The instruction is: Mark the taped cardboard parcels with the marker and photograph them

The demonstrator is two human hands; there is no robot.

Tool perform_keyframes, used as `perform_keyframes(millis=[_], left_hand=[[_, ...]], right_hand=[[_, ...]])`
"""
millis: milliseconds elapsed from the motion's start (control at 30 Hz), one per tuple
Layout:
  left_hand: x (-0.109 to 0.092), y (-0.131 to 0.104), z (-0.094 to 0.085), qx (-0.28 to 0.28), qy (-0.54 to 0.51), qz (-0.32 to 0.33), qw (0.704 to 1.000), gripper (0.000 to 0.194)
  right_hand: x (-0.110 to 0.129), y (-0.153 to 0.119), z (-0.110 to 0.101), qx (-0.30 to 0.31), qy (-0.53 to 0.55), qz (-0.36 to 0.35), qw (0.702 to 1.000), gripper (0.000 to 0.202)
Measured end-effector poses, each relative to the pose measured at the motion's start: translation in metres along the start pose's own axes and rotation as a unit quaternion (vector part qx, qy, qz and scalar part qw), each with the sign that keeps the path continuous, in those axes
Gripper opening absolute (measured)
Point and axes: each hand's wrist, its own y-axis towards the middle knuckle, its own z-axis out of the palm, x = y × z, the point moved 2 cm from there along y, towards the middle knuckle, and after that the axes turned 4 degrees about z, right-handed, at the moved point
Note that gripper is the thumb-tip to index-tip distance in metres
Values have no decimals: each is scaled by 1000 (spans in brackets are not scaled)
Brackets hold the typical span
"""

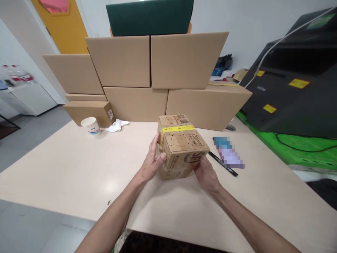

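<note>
Beige table [65, 175] centre: small taped carton [181, 146] sits corner-on between both hands, left hand [152, 160] clasping its left face, right hand [206, 175] cupping the near-right lower edge, both equally close, black pen [223, 164] just right.

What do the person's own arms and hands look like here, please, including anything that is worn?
Both forearms are bare, with no sleeves in view. The left hand and right hand are ungloved, and no watch, ring or bracelet shows on either.
</note>
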Motion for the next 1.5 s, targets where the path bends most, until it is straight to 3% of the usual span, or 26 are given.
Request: perform_keyframes(millis=[67,167,300,533,633,800,1067,1300,1367,1400,1500], left_hand=[[1,-1,0,1,20,-8,1000,99],[3,-2,1,-15,26,-13,999,100],[6,-3,8,-24,-3,-9,1000,100],[12,-10,23,5,27,-3,1000,98],[16,-12,26,16,24,13,1000,87],[18,-15,31,41,45,48,997,72],[17,-21,46,152,99,128,975,78],[29,-24,51,252,150,121,948,83],[29,-23,51,237,162,112,951,80],[28,-22,49,202,168,112,958,78],[28,-17,39,33,172,71,982,80]], right_hand=[[4,-8,4,24,-17,-34,999,79],[9,-20,13,56,-86,-95,990,108],[8,-30,19,-21,-223,-154,962,137],[12,-29,15,-106,-329,-145,927,142],[16,-29,14,-113,-354,-168,913,143],[21,-27,14,-113,-343,-185,914,142],[27,-10,-4,-166,-336,-177,910,150],[29,2,-9,-192,-331,-169,908,139],[32,4,-11,-203,-324,-179,906,134],[33,5,-12,-207,-311,-180,910,132],[40,9,-16,-197,-202,-141,949,123]])
